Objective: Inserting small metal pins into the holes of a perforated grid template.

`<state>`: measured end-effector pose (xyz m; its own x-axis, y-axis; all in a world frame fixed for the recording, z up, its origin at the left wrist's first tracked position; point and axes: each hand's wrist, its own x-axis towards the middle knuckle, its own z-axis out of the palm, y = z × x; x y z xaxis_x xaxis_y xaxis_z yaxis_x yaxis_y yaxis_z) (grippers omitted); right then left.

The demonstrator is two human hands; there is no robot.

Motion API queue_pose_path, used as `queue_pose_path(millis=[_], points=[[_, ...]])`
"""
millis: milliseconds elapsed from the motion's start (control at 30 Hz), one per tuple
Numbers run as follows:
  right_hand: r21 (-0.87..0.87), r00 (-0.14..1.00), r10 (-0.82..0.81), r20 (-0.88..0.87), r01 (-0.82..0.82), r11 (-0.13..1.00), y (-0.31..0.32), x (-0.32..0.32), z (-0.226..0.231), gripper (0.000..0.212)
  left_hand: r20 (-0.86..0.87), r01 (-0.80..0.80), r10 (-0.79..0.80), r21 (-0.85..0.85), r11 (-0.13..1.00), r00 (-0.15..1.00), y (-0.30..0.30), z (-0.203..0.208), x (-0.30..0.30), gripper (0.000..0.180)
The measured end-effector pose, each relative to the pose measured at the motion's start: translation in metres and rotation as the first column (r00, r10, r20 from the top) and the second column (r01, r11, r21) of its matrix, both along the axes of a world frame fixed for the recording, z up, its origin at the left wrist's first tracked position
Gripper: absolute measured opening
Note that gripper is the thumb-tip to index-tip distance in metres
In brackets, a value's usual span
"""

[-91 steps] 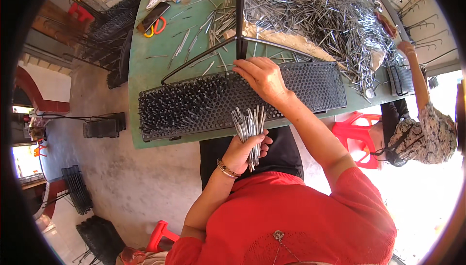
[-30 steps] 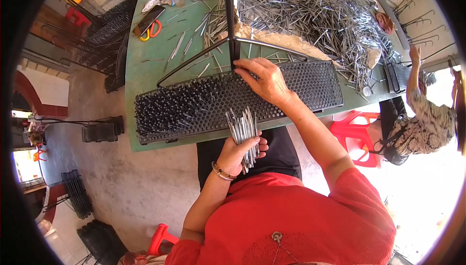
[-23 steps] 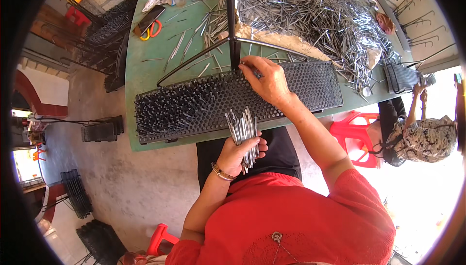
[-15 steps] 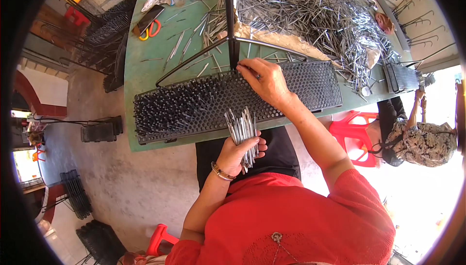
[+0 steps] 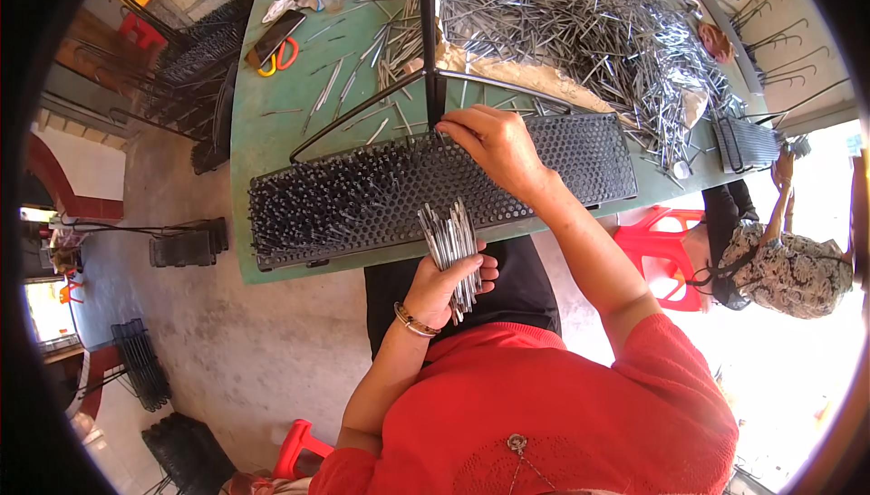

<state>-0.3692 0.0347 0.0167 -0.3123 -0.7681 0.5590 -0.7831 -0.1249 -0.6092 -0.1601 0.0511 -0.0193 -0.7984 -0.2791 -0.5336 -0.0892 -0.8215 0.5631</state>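
grey concrete floor [image 5: 272, 341] bleached by strong light at right, green-topped table [image 5: 258, 137], red plastic stool [image 5: 654, 246], white wall [image 5: 89, 167] with maroon trim [image 5: 100, 209] at left

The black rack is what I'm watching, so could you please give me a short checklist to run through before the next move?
1. Rods in the left grip: ok, a bundle of silver rods is held there.
2. Right grip at the rack: ok, its fingertips are at the far edge, by the black post.
3. Rod between the right fingertips: cannot tell.
4. Bare holes available: ok, the rack's right part shows many.
5. Scissors away from the rack: ok, they lie apart from it on the green table.
6. Table free of loose rods: not ok, several lie beyond the rack.
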Motion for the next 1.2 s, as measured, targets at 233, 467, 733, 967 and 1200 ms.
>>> queue_pose_path(millis=[233, 467, 733, 967, 1200], points=[[0.076, 0.961, 0.061, 0.270, -0.084, 0.994, 0.000, 0.004, 0.004, 0.017, 0.008, 0.017, -0.017, -0.018, 1.000, 1.000, -0.001, 0.000, 0.001, 0.031], [0.061, 0.996, 0.032, 0.077, -0.037, 0.997, 0.000, 0.000, 0.006, 0.016, -0.042, -0.003, 0.003, 0.006, 1.000, 0.999, 0.000, -0.001, 0.002, 0.032], [0.100, 0.947, -0.135, 0.291, 0.111, 0.989, -0.001, 0.009, -0.011, 0.018, -0.005, 0.022, -0.022, -0.036, 0.999, 1.000, -0.001, 0.000, 0.002, 0.032], [0.087, 0.982, -0.118, 0.150, 0.106, 0.991, 0.001, 0.009, -0.015, 0.021, -0.050, 0.003, -0.004, -0.011, 1.000, 0.999, -0.001, 0.001, 0.002, 0.032], [0.102, 0.987, -0.142, -0.072, 0.149, 0.984, 0.005, 0.014, -0.003, 0.016, -0.031, 0.027, -0.029, -0.047, 0.999, 0.999, -0.002, 0.001, 0.003, 0.029]])
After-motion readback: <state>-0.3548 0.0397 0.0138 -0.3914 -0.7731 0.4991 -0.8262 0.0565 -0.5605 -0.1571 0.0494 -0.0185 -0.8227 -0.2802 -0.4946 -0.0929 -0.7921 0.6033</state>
